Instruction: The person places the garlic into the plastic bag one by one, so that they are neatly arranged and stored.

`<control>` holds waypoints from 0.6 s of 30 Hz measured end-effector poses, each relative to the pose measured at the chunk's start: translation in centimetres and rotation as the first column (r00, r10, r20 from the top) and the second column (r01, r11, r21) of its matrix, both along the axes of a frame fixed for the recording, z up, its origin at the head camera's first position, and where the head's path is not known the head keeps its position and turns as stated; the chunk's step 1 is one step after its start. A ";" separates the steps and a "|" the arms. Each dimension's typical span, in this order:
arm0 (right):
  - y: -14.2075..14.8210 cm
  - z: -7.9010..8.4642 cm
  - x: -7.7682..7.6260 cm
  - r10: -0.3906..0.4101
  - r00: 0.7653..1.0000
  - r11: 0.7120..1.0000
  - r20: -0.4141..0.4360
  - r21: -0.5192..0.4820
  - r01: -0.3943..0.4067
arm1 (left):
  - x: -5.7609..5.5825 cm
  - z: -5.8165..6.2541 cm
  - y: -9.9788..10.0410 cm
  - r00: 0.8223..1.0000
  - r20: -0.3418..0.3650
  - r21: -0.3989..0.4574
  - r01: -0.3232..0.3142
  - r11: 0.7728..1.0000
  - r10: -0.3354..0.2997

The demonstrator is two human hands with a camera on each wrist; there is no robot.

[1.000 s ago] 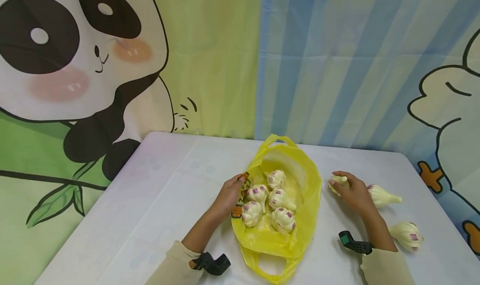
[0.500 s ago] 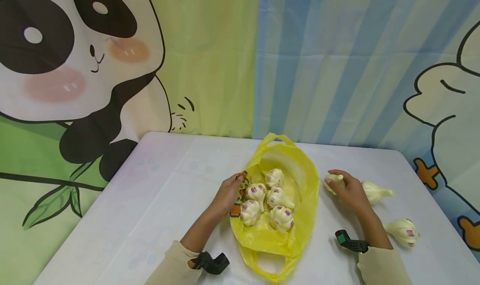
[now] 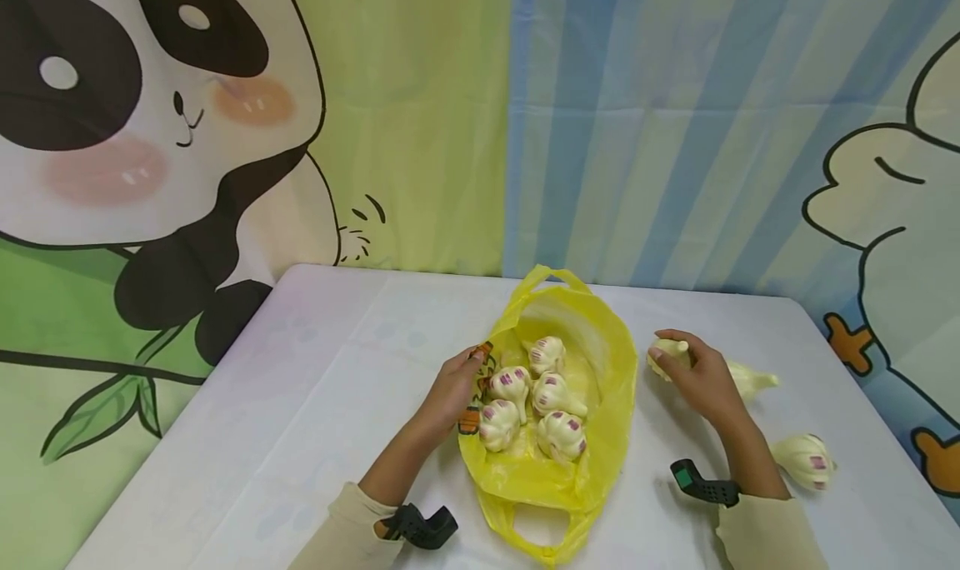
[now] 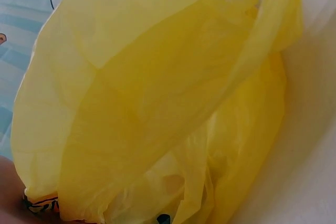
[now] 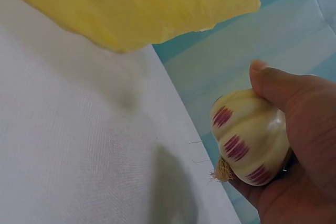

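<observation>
A yellow plastic bag lies with its mouth spread wide, and several garlic bulbs rest inside it. My left hand pinches the bag's left rim, where an orange and black print shows. To the right of the bag, my right hand grips one garlic bulb between thumb and fingers. Purple streaks and a tuft of roots mark that bulb in the right wrist view, where its shadow falls on the table apart from it. Yellow film fills most of the left wrist view.
Two more garlic bulbs lie at the right: one partly behind my right hand, another beside the forearm. They rest on a white-covered table. A printed curtain with a panda stands behind the table's far edge.
My right hand has lifted the garlic bulb slightly off the table and shifted a little toward the bag. The left hand keeps its hold on the rim. The head view has turned slightly.
</observation>
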State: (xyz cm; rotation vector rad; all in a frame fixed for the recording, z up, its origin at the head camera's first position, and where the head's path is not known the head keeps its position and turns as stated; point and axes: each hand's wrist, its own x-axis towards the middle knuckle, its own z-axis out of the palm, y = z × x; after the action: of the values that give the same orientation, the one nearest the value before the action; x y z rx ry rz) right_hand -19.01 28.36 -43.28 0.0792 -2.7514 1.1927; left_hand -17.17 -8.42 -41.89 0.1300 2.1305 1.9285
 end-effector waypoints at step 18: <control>-1.6 3.7 0.7 0.057 0.992 0.998 -0.115 -0.025 -0.060 | 0.0 0.1 -0.2 1.000 -0.002 0.047 0.026 0.999 -0.026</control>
State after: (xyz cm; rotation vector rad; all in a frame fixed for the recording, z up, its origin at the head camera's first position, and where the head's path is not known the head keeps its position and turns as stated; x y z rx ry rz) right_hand -18.26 26.77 -39.61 0.2193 -2.6492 1.2019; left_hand -17.14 -8.60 -41.81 0.1670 2.0749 1.9644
